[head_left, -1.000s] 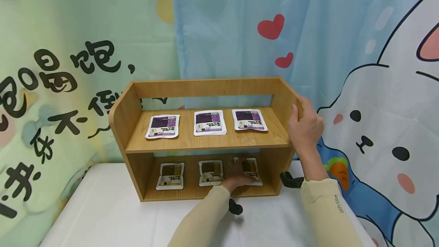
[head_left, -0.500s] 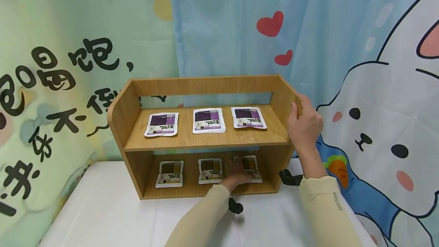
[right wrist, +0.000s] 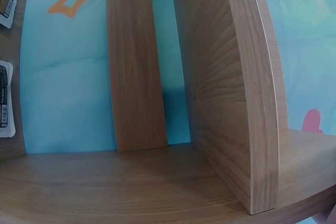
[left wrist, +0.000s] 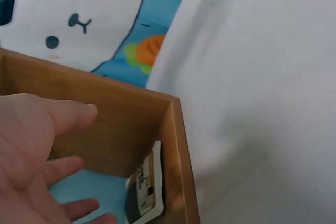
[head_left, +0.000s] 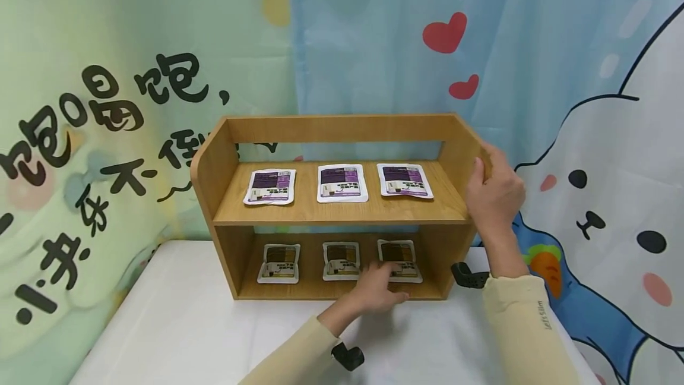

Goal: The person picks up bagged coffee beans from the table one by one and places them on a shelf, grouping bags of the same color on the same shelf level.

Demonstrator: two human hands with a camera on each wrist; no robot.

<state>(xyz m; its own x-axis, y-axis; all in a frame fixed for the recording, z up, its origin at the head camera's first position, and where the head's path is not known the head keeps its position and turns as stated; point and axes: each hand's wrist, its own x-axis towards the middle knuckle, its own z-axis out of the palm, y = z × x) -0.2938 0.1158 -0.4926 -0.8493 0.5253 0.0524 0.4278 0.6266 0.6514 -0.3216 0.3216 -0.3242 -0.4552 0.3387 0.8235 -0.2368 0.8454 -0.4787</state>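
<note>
A two-tier wooden shelf (head_left: 342, 214) stands on the white table. Three white-edged packets with purple labels lie in a row on its upper board, the middle one (head_left: 342, 183) included. On the lower board are three packets with dark and gold labels; the right one (head_left: 399, 260) is partly covered by my left fingers. My left hand (head_left: 375, 291) is at the shelf's lower front, fingers extended and holding nothing; in the left wrist view the fingers are spread apart near the packet (left wrist: 145, 187). With my right hand (head_left: 496, 195) I grip the front edge of the shelf's right side panel.
A white cloth covers the table (head_left: 278, 337). Behind the shelf hang printed curtains (head_left: 369, 34), with black lettering on the left and a rabbit on the right. A wrist camera (head_left: 348, 356) sits below the left hand, another (head_left: 470, 276) beside the right forearm.
My left hand has drawn back from inside the lower tier towards me, uncovering more of the right packet. The right hand keeps its grip. The head view has shifted, moving the scene rightward.
</note>
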